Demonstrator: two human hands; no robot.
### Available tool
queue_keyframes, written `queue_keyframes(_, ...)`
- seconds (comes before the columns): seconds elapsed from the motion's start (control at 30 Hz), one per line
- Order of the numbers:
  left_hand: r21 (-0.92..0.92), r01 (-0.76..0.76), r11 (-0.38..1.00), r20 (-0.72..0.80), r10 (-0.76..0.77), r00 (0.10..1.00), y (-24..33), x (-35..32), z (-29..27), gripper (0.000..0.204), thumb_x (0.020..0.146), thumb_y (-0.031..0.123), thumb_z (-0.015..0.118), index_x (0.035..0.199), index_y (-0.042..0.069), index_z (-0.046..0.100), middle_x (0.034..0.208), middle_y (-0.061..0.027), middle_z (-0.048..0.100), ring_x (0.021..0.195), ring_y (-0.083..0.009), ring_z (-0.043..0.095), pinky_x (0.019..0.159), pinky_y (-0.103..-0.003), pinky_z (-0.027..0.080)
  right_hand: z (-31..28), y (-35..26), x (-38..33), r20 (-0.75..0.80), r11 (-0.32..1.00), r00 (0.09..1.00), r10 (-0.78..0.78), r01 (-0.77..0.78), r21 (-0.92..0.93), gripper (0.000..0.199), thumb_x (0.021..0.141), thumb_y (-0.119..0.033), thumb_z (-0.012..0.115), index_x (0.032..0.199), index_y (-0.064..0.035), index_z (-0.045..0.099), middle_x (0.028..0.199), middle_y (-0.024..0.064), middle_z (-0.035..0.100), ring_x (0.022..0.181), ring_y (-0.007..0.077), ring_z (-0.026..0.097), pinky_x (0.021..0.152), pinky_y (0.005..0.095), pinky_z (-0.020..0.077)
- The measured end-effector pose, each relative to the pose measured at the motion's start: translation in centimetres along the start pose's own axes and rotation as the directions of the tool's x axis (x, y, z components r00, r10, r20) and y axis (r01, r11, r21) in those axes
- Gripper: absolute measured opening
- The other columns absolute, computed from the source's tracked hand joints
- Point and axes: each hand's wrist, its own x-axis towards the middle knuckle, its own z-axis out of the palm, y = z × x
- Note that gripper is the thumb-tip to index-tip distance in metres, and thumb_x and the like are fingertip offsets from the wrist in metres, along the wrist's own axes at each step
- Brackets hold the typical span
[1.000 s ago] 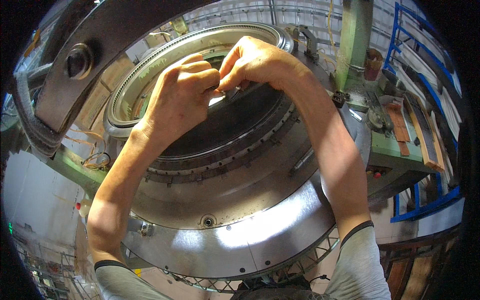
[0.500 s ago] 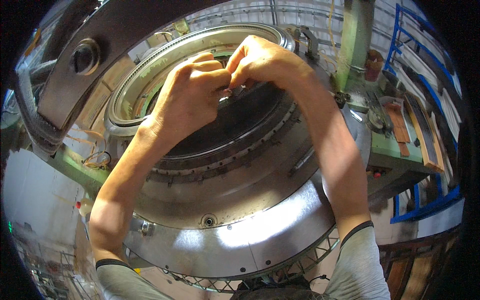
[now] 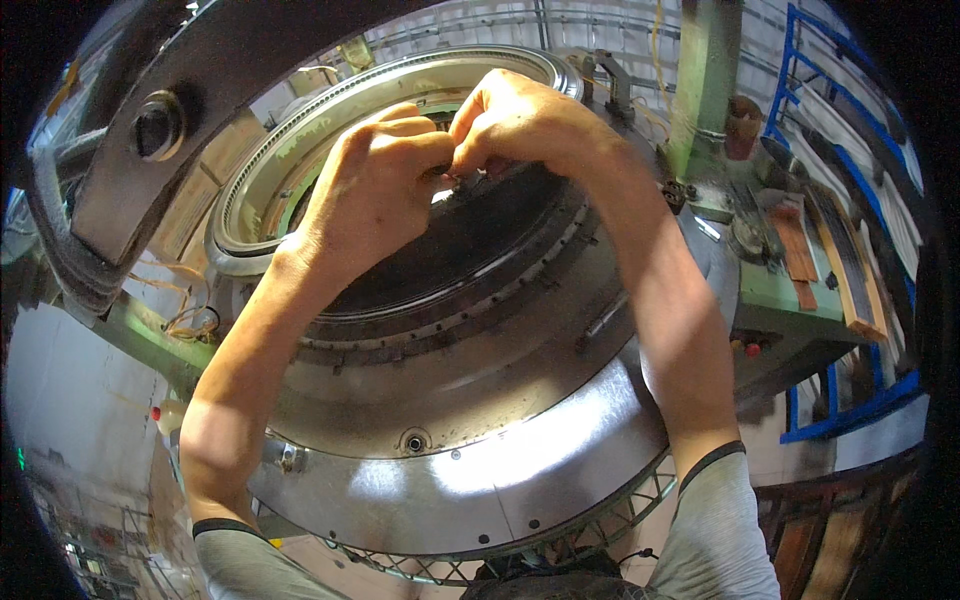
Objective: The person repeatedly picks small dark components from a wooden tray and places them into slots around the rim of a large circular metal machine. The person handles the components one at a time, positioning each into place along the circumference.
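Both arms reach forward over a large round metal machine (image 3: 400, 400) with stepped rings. My left hand (image 3: 385, 185) is closed, its fingers curled in toward the other hand. Opposite it, my right hand (image 3: 515, 120) bends down at the wrist with thumb and fingers pinched. The fingertips of the two hands meet, or nearly meet, above the dark inner ring (image 3: 470, 245). What they hold, if anything, is too small and too covered to make out. Behind the hands rises a pale ring with a toothed rim (image 3: 240, 185).
A dark metal arm (image 3: 230, 75) crosses the upper left. At the right, a green post (image 3: 702, 90) stands by a green ledge (image 3: 790, 305) bearing tools and brown strips (image 3: 795, 245). A blue rack (image 3: 785, 85) is beyond. A red-capped bottle (image 3: 170, 414) sits at the left.
The whole view has shifted very slightly. Both hands keep nearly the same pose, fingertips still together over the dark ring.
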Motion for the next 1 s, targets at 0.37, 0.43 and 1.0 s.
queue_keyframes(0.37,0.013,-0.047,0.999,-0.011,0.047,0.999,-0.4,0.3,0.6,0.015,0.072,-0.008,0.072,0.081,0.002,0.065,0.072,-0.0111,0.054,0.073,-0.0294,0.058,0.065,-0.041,0.047,-0.1,-0.7,-0.5,-0.034,0.999,0.999,0.006,-0.007,-0.050,0.021,0.070,-0.007,0.081,0.089,0.0000,0.083,0.072,0.0052,0.072,0.064,0.0134,0.065,0.061,0.0275,0.0535)
queue_keyframes(0.43,0.009,-0.058,0.998,-0.018,0.058,0.998,-0.4,0.2,0.8,0.016,0.071,-0.008,0.071,0.082,0.003,0.066,0.073,-0.0109,0.054,0.074,-0.0295,0.059,0.066,-0.041,0.048,-0.1,-0.7,-0.5,-0.041,0.997,0.999,0.009,-0.012,-0.075,0.022,0.070,-0.007,0.080,0.090,0.0000,0.083,0.072,0.0055,0.072,0.064,0.0136,0.065,0.061,0.0279,0.0542)
queue_keyframes(1.0,0.002,0.021,1.000,0.061,-0.021,0.998,0.0,1.3,1.7,0.019,0.074,-0.008,0.068,0.088,0.004,0.070,0.081,-0.0117,0.066,0.090,-0.0332,0.066,0.081,-0.043,0.055,-1.2,0.3,0.0,-0.058,0.975,0.998,0.008,-0.020,-0.222,0.019,0.072,-0.004,0.073,0.089,0.0001,0.082,0.073,0.0075,0.073,0.062,0.0158,0.066,0.061,0.0296,0.0555)
